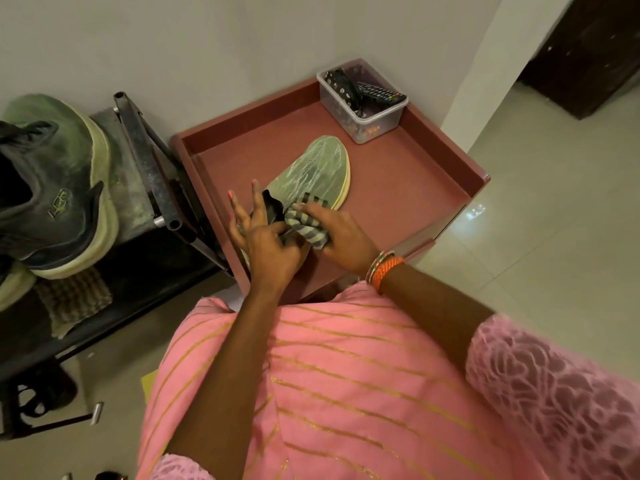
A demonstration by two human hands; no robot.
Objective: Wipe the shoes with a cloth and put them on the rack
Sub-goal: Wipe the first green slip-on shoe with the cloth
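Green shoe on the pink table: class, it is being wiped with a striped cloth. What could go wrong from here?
1. The left hand steadies only the heel end of the green shoe, so a firm stroke by the right hand with the striped cloth might skid the toe along the pink table.
2. The other shoe overhangs the rack top; a knock when shelving could tip it.
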